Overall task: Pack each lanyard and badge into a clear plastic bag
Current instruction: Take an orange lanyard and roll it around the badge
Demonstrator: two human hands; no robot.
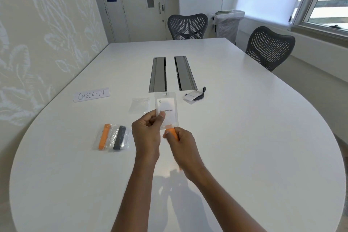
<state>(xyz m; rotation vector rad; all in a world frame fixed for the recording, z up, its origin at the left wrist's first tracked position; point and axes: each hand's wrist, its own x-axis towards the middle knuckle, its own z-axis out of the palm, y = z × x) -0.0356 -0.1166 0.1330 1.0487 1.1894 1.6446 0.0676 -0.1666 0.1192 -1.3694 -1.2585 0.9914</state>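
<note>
My left hand pinches the lower left edge of a clear badge holder with a white name card, held upright above the table. My right hand grips a folded orange lanyard just below the badge. An empty clear plastic bag lies flat beyond my hands. Two packed bags sit to the left, one with an orange lanyard, one with a dark lanyard. A loose badge with a dark lanyard lies at the right.
A paper sign reading CHECK-IN lies at the left on the white table. Two cable troughs are set into the table's middle. Two dark mesh chairs stand at the far side and right.
</note>
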